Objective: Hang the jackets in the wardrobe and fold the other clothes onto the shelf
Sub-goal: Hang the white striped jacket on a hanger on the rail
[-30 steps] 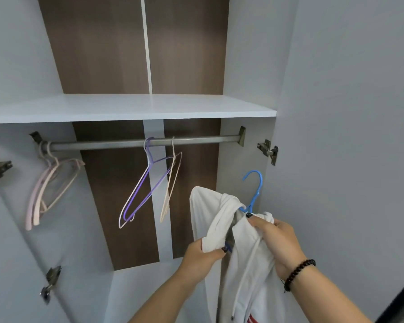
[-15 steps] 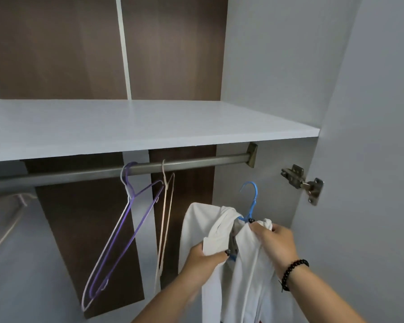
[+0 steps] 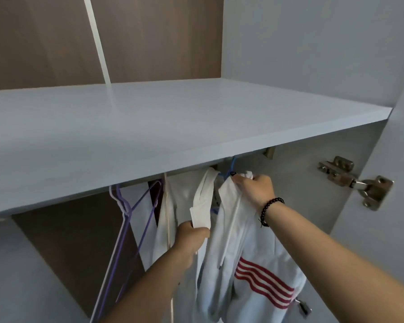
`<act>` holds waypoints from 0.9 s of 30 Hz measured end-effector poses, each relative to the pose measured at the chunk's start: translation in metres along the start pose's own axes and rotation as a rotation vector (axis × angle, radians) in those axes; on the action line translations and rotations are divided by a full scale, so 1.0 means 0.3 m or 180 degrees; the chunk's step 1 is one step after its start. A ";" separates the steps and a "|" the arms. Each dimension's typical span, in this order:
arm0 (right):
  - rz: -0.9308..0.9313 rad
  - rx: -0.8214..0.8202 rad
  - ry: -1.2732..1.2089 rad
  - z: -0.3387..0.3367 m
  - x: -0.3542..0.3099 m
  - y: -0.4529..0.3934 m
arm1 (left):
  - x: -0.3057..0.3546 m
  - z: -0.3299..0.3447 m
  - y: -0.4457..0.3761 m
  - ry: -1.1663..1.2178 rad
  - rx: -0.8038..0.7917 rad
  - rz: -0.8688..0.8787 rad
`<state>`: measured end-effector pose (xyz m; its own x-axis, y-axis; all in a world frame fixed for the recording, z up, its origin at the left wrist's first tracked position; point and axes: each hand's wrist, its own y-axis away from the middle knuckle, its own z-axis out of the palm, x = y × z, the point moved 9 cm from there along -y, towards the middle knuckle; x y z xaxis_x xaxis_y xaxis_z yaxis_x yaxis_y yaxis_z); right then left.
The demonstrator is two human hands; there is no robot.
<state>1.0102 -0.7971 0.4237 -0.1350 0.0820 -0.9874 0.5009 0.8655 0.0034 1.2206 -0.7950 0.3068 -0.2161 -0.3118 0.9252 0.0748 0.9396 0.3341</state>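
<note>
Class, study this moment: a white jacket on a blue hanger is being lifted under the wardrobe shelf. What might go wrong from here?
1. The shelf hides the rail, so the blue hanger hook may miss it and drop.
2. The right hand and left hand grip only the white jacket, which could slip off the hanger.
3. It may snag the close purple hanger.

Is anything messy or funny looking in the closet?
Only the white jacket: its collar is bunched and lopsided on the blue hanger while both hands hold it. The purple hanger hangs tilted.
</note>
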 end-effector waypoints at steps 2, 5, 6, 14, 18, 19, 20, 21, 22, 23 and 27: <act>-0.0013 -0.0007 -0.0056 0.024 -0.001 -0.022 | 0.013 -0.019 -0.020 -0.0138 0.0026 0.0115; 0.0058 -0.0088 -0.0177 0.057 0.004 -0.052 | 0.030 -0.049 -0.032 -0.0350 0.0158 0.0337; 0.0099 -0.0139 -0.0193 0.064 0.010 -0.058 | 0.030 -0.056 -0.030 -0.0435 0.0182 0.0410; 0.0036 -0.0388 0.0315 0.045 0.099 -0.051 | -0.063 -0.023 0.016 -0.0535 0.0490 0.0469; -0.0847 -0.0187 0.1647 0.006 -0.005 -0.007 | -0.050 0.057 0.077 -0.0127 0.0510 0.0804; -0.1185 -0.0092 0.2036 -0.001 -0.041 0.016 | -0.045 0.085 0.087 -0.0081 0.0409 0.0848; -0.1484 -0.0010 0.2385 -0.006 -0.073 0.043 | -0.041 0.113 0.096 -0.0097 0.0283 0.0866; -0.1723 0.0048 0.2637 -0.007 -0.100 0.070 | -0.035 0.139 0.104 -0.0183 0.0159 0.0885; -0.1877 0.0054 0.2796 -0.007 -0.118 0.089 | -0.026 0.162 0.112 -0.0363 0.0065 0.0921; -0.1908 0.0004 0.2771 -0.007 -0.127 0.098 | -0.017 0.183 0.116 -0.0607 0.0007 0.0960; -0.1146 -0.0405 0.1534 -0.011 -0.101 0.087 | -0.008 0.234 0.113 -0.1446 -0.0081 0.0951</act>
<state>1.0245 -0.7753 0.4542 -0.6629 -0.0380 -0.7477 0.2499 0.9302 -0.2689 1.1552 -0.7524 0.3033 -0.5803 0.0661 0.8117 0.2196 0.9725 0.0778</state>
